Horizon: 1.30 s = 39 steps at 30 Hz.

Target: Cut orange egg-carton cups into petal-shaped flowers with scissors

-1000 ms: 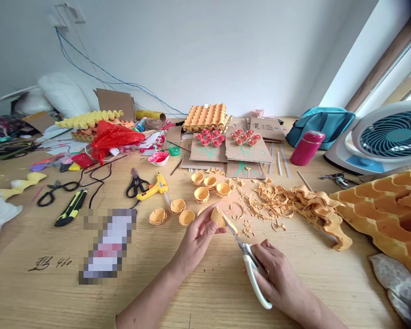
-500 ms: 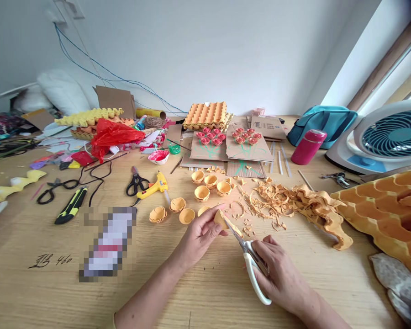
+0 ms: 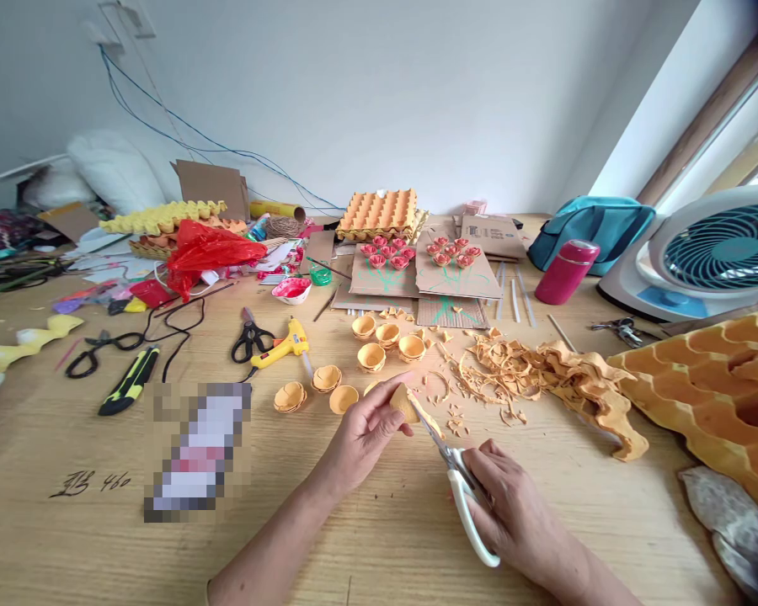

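Observation:
Between thumb and fingers, my left hand (image 3: 367, 431) pinches an orange egg-carton cup (image 3: 404, 404). White-handled scissors (image 3: 471, 513) are gripped in my right hand (image 3: 511, 501), with the blades against the cup's edge; a thin strip hangs along them. Just beyond my left hand stand several trimmed egg-carton cups (image 3: 371, 357), some of them nested. Orange cut scraps (image 3: 499, 370) are heaped to the right of the cups. One cup is partly hidden behind my left fingers.
A yellow glue gun (image 3: 284, 343), black scissors (image 3: 251, 338) and a utility knife (image 3: 130, 380) lie to the left. Cardboard with red paper flowers (image 3: 448, 261) is at the back. An orange egg tray (image 3: 720, 379), pink bottle (image 3: 567, 271) and fan (image 3: 720, 252) stand right.
The cup has turned slightly in my left fingers, showing more of its side. The scissor blades stay at its edge; otherwise the view has barely shifted.

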{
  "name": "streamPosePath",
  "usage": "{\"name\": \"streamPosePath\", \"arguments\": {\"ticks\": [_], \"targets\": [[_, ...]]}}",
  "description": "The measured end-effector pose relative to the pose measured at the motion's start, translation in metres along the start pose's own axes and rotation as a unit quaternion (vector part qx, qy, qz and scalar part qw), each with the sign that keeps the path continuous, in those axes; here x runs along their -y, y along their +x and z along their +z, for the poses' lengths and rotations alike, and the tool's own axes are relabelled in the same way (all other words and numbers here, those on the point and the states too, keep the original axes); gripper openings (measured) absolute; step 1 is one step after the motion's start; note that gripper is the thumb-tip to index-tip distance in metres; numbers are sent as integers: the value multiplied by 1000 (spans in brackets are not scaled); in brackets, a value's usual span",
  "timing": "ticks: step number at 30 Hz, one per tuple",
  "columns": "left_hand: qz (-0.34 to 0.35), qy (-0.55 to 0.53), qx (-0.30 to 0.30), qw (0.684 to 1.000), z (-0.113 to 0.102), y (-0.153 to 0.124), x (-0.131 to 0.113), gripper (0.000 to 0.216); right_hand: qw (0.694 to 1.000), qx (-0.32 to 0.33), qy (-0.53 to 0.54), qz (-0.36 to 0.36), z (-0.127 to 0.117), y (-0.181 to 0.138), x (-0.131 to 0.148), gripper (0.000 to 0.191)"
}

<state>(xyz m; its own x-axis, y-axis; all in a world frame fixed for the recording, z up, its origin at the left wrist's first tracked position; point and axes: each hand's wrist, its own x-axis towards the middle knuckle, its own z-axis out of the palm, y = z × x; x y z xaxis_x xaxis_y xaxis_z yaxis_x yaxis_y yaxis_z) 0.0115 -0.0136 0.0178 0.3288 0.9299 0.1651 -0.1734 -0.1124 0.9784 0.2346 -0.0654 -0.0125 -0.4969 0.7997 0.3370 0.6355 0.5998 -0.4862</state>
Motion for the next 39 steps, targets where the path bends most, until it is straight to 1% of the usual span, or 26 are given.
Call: {"name": "streamPosePath", "arguments": {"ticks": [4,9,17,23,29,32,35,37,39], "targets": [[9,5,-7,1000,-1,0,8,51,1000,-10,-21,1,4,2,-3,27],[35,48,2,998,-2,-2,19,47,999,-14,-42,13,6,1,-4,25],[61,115,-6,992,0,-1,16,47,999,0,-42,26,5,2,-5,24],[59,114,-12,992,0,-1,15,48,1000,4,-23,10,4,0,-4,28],[75,134,-19,988,0,-1,15,48,1000,7,-7,12,4,-2,-2,30],[88,142,-33,985,0,-2,14,50,1000,5,-3,9,4,-3,-1,30],[106,155,-61,980,0,-3,12,53,1000,4,4,2,2,-3,1,30],[95,138,-66,984,0,-3,12,54,1000,2,5,-1,1,-2,2,30],[60,81,-42,994,0,-3,13,51,1000,-2,2,-1,0,-2,1,29]]}}
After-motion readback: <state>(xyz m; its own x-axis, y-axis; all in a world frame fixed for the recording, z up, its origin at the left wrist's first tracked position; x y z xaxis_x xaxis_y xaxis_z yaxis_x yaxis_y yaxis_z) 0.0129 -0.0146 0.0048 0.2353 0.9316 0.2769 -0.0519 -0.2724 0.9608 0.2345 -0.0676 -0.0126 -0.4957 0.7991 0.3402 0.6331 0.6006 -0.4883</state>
